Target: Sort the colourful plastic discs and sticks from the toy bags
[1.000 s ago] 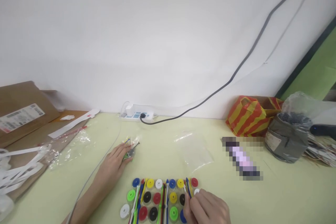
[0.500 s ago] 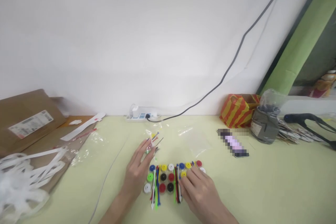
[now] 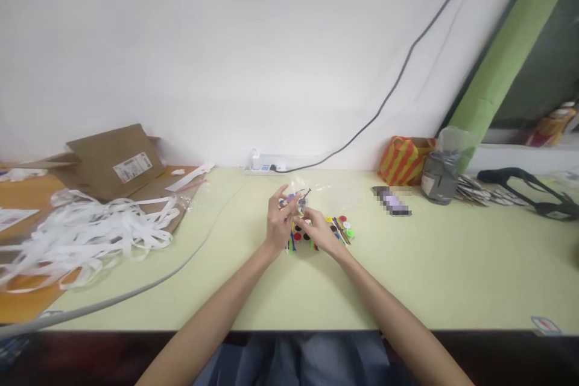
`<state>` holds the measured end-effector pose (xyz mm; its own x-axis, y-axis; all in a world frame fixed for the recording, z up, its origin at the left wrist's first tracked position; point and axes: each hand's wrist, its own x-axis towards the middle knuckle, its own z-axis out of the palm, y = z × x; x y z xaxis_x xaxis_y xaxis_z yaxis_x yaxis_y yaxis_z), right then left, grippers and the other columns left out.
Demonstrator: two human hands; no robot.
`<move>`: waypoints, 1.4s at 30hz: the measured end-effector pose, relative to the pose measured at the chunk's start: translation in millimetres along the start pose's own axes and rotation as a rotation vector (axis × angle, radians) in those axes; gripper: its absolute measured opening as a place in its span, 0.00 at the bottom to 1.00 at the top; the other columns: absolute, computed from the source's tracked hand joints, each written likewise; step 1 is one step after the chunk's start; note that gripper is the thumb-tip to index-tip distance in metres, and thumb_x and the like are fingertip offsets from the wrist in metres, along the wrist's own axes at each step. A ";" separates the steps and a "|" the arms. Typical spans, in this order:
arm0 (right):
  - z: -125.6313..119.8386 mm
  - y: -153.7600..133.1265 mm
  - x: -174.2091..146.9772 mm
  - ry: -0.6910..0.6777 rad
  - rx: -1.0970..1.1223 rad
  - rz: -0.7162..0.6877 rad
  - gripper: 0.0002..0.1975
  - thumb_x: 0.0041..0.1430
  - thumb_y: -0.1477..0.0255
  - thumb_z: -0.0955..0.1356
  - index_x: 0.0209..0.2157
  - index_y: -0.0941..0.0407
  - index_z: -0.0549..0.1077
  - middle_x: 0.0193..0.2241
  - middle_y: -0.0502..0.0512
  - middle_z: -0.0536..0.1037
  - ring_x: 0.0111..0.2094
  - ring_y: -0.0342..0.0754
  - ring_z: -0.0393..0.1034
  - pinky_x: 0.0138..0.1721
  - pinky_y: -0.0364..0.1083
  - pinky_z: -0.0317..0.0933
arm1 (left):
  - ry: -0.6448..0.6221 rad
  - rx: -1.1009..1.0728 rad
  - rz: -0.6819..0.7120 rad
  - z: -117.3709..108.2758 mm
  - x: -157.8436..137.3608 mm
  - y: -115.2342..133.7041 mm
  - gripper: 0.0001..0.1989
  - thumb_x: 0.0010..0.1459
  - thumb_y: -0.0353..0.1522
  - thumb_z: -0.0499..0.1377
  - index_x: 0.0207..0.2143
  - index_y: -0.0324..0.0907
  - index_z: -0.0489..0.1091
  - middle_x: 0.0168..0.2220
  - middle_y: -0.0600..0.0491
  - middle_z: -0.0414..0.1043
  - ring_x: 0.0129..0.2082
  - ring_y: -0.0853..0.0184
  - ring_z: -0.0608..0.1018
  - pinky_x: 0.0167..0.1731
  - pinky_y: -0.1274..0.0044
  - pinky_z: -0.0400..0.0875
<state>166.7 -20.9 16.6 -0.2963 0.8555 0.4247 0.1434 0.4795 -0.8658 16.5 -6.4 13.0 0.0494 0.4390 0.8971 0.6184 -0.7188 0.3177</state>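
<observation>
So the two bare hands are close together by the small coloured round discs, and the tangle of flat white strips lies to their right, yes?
Wrong side: in the head view, the tangle of flat white strips lies to the left of the left hand and right hand, which are close together by the small coloured round discs.

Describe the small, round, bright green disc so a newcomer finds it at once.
On the pale green table, just right of the right hand, lie small round discs. The bright green disc is rightmost, its green unlike the white disc and red disc beyond.
</observation>
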 end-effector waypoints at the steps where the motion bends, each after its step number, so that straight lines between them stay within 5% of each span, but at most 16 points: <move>1: 3.8 -1.0 1.8 0.011 0.114 0.000 0.24 0.61 0.53 0.66 0.48 0.56 0.76 0.44 0.59 0.79 0.45 0.54 0.72 0.49 0.52 0.65 | -0.022 -0.011 0.016 0.1 -0.6 2.2 0.19 0.67 0.31 0.53 0.58 0.50 0.69 0.64 0.44 0.58 0.53 0.61 0.72 0.48 0.67 0.74; 7: 7.8 -2.2 10.4 0.157 0.532 0.065 0.21 0.56 0.56 0.71 0.47 0.52 0.74 0.42 0.56 0.79 0.46 0.53 0.72 0.42 0.48 0.68 | -0.257 -0.044 0.210 -2.8 -0.5 4.2 0.25 0.69 0.31 0.47 0.67 0.45 0.56 0.65 0.41 0.58 0.65 0.55 0.62 0.60 0.59 0.64; 11: 4.2 -3.0 16.1 0.161 0.618 0.092 0.20 0.56 0.57 0.71 0.46 0.52 0.72 0.44 0.58 0.78 0.46 0.53 0.73 0.41 0.48 0.68 | -0.240 -0.042 0.140 -5.4 1.4 3.1 0.25 0.69 0.34 0.46 0.67 0.43 0.56 0.66 0.41 0.57 0.66 0.55 0.60 0.63 0.59 0.58; 14: -6.3 -1.9 18.4 0.119 0.545 0.125 0.19 0.56 0.57 0.70 0.44 0.55 0.72 0.43 0.60 0.78 0.43 0.51 0.74 0.39 0.46 0.68 | -0.056 -0.216 -0.147 -7.0 7.2 -5.8 0.26 0.69 0.39 0.48 0.67 0.45 0.55 0.68 0.43 0.53 0.66 0.56 0.59 0.65 0.61 0.54; 17: -22.1 -0.4 19.3 -0.038 0.451 0.141 0.19 0.56 0.57 0.70 0.41 0.57 0.73 0.37 0.59 0.79 0.37 0.48 0.75 0.36 0.45 0.67 | 0.112 -0.672 -0.709 -11.0 15.2 -23.1 0.27 0.68 0.46 0.47 0.66 0.48 0.55 0.65 0.43 0.58 0.59 0.57 0.70 0.55 0.63 0.68; 19: -29.1 -2.2 22.5 -0.173 0.354 0.156 0.17 0.58 0.58 0.69 0.40 0.59 0.73 0.34 0.58 0.79 0.34 0.47 0.75 0.34 0.44 0.67 | 0.075 -1.047 -1.101 -15.8 18.5 -36.8 0.28 0.67 0.51 0.43 0.60 0.45 0.61 0.56 0.40 0.68 0.49 0.57 0.77 0.44 0.64 0.76; 21: -29.5 -7.7 31.2 -0.257 0.181 0.199 0.13 0.60 0.63 0.68 0.39 0.60 0.73 0.33 0.58 0.80 0.32 0.46 0.74 0.32 0.43 0.66 | -0.022 -1.253 -1.253 -21.5 18.6 -49.6 0.31 0.66 0.53 0.41 0.55 0.41 0.65 0.48 0.40 0.73 0.39 0.59 0.79 0.36 0.66 0.77; 23: -23.2 -16.9 46.5 -0.253 -0.076 0.259 0.09 0.61 0.70 0.66 0.41 0.59 0.71 0.31 0.57 0.81 0.28 0.45 0.74 0.29 0.42 0.65 | -0.077 -1.305 -1.276 -26.7 16.1 -59.7 0.31 0.66 0.54 0.42 0.52 0.40 0.67 0.45 0.41 0.75 0.37 0.60 0.80 0.34 0.67 0.78; 27: -4.4 -40.2 87.9 -0.115 -0.628 0.275 0.18 0.58 0.80 0.63 0.51 0.59 0.66 0.35 0.60 0.81 0.33 0.50 0.76 0.35 0.45 0.66 | 0.055 -1.169 -1.296 -32.9 8.2 -70.9 0.15 0.63 0.42 0.57 0.45 0.41 0.69 0.43 0.45 0.76 0.37 0.62 0.81 0.36 0.69 0.78; 32: 4.2 -68.5 128.3 -0.063 -0.777 0.197 0.20 0.57 0.79 0.63 0.53 0.59 0.63 0.49 0.70 0.75 0.50 0.59 0.71 0.46 0.53 0.63 | 0.148 -1.124 -1.318 -36.1 2.9 -78.4 0.09 0.58 0.32 0.63 0.41 0.41 0.69 0.39 0.49 0.75 0.37 0.66 0.82 0.39 0.74 0.77; 42: 6.2 -105.0 151.4 -0.054 -1.023 -0.004 0.25 0.58 0.82 0.60 0.57 0.57 0.58 0.45 0.66 0.74 0.44 0.57 0.70 0.43 0.52 0.62 | 0.107 -1.147 -1.415 -34.0 3.1 -79.5 0.13 0.62 0.40 0.57 0.39 0.38 0.68 0.35 0.46 0.76 0.30 0.62 0.81 0.24 0.75 0.75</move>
<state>100.9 57.0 170.1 -0.3368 0.8556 0.3930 0.8717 0.4412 -0.2134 -59.2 33.8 0.9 -0.0467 0.9778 -0.2045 -0.6397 0.1280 0.7579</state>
